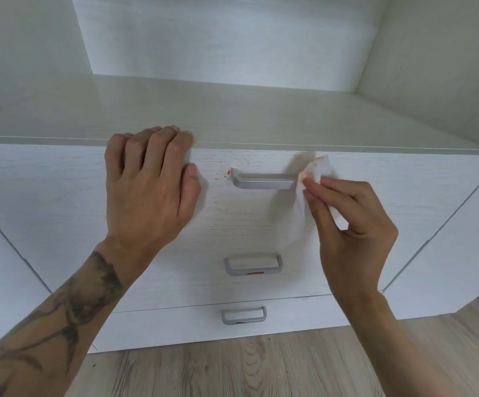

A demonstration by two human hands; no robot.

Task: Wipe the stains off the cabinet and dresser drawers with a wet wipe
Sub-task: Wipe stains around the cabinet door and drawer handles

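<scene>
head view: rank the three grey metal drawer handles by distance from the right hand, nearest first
1. Top grey metal handle: its right end sits at the right hand's fingertips, where they pinch the white wet wipe.
2. Middle grey metal handle: on the drawer below, left of the wrist.
3. Bottom grey metal handle: lowest drawer, near the floor.

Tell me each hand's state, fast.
Left hand: grips the top drawer's upper edge.
Right hand: pinches the wipe.
</scene>
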